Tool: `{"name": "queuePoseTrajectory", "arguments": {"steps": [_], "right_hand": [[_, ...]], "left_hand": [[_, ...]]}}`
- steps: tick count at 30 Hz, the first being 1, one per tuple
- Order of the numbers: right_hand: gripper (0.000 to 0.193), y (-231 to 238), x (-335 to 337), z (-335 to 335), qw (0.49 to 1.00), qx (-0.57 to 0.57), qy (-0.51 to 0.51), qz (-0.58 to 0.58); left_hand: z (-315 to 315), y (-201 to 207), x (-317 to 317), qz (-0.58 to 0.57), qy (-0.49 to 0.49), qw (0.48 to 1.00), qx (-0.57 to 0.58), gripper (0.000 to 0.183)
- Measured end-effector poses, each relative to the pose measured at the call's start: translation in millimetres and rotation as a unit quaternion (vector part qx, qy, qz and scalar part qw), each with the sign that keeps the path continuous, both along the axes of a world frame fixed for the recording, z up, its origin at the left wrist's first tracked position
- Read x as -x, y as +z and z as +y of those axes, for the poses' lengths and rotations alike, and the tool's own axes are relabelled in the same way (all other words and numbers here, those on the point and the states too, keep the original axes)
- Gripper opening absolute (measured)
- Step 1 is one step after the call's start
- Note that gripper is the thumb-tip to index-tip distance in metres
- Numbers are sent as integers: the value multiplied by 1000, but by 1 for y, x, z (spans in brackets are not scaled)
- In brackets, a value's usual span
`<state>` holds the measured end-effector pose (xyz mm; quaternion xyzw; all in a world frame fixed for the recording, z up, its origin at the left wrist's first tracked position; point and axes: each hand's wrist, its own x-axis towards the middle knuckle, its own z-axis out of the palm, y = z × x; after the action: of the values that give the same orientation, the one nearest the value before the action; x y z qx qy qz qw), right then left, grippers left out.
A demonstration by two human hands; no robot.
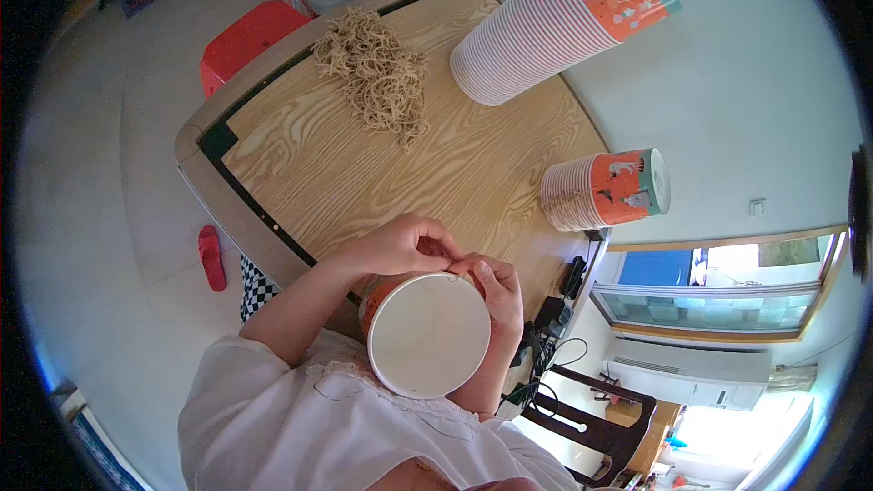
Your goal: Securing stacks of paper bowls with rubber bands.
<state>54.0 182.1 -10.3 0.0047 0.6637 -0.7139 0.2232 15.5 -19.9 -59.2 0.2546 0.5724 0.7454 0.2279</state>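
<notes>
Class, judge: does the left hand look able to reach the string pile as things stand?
Probably yes: only bare tabletop shows between the left hand and the string pile, though that hand is busy at the cup.

On my feed: pale wall (727, 109) at R, sm. switch plate (757, 207) on it. I see wood-framed window (709, 309), white A/C unit (687, 373) just below it in view. Strong light fr. blown-out window (727, 414), lower R. Dk. wooden chair (627, 436) nr. A/C. Lt. floor (82, 173) at L. Red plastic stool (250, 36) beside wood-grain table (291, 145).
</notes>
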Motion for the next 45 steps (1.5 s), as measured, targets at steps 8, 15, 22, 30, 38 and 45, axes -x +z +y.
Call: {"name": "queuePoseTrajectory", "arguments": {"steps": [8, 15, 22, 30, 38, 45], "right_hand": [[30, 1, -1, -3, 999, -42, -10, 13], [28, 8, -2, -7, 998, -60, -9, 11], [15, -14, 4, 1, 997, 4, -76, 33], [9, -4, 17, -1, 995, -98, 20, 18], [6, -5, 16, -1, 996, -90, 1, 24], [9, -7, 22, 0, 990, -134, 46, 29]], "left_hand": [[0, 9, -2, 21, 28, 997, 64, 15], [-3, 7, 0, 43, 25, 991, 125, 14], [3, -2, 1, -23, 68, 997, 23, 16], [12, -8, 3, -15, 106, 994, -13, 18], [5, 9, -1, 21, 85, 994, 62, 16], [4, 4, 1, 32, 103, 993, 55, 14]]}}
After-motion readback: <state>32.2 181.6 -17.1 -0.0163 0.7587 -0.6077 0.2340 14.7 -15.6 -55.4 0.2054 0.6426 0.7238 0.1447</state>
